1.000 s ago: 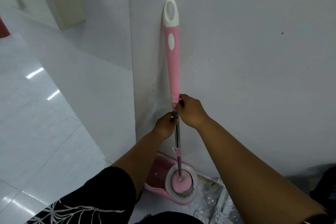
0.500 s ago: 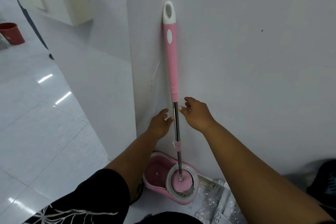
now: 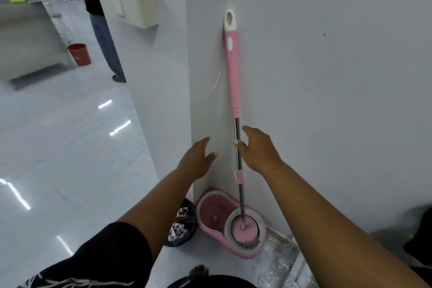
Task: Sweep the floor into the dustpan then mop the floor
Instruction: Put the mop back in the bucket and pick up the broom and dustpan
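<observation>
A red bucket (image 3: 79,54) stands near a bystander's leg (image 3: 106,40); a cream box (image 3: 131,1), perhaps electrical, is wall-mounted.

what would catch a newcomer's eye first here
The tall pink mop stands nearly upright against the white wall in the middle, its head sitting in the spinner of a pink bucket below. Next, two bare arms reach in from the bottom, with the left hand and right hand open on either side of the steel shaft. A small red pail stands far off at upper left.
</observation>
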`<state>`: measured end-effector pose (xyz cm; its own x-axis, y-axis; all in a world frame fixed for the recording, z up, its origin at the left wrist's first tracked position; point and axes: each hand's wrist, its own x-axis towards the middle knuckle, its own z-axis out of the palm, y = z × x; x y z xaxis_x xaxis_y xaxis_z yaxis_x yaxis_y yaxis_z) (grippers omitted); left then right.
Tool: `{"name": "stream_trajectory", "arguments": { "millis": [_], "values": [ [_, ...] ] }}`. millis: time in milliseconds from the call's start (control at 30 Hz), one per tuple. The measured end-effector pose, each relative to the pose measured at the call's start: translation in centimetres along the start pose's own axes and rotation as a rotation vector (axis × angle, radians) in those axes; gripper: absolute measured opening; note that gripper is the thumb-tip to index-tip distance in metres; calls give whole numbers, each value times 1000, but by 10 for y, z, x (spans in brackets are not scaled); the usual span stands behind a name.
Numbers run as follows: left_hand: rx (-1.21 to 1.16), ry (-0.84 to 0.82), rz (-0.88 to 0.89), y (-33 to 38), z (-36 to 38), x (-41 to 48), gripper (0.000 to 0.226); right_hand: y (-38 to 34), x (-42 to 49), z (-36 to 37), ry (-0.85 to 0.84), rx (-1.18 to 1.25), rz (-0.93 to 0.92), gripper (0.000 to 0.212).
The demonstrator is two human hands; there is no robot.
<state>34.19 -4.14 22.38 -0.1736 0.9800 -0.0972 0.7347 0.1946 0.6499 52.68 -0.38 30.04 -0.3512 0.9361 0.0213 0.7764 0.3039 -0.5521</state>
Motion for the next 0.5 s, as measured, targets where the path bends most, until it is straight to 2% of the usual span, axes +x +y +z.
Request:
{"name": "stream_trajectory", "arguments": {
  "millis": [200, 500],
  "values": [
    [152, 106, -61, -25, -29, -92, 67, -33, -41, 30, -22, -15, -194, 57],
    [257, 292, -419, -104, -93, -247, 71, -123, -102, 109, -194, -42, -524, 60]
  ]
}}
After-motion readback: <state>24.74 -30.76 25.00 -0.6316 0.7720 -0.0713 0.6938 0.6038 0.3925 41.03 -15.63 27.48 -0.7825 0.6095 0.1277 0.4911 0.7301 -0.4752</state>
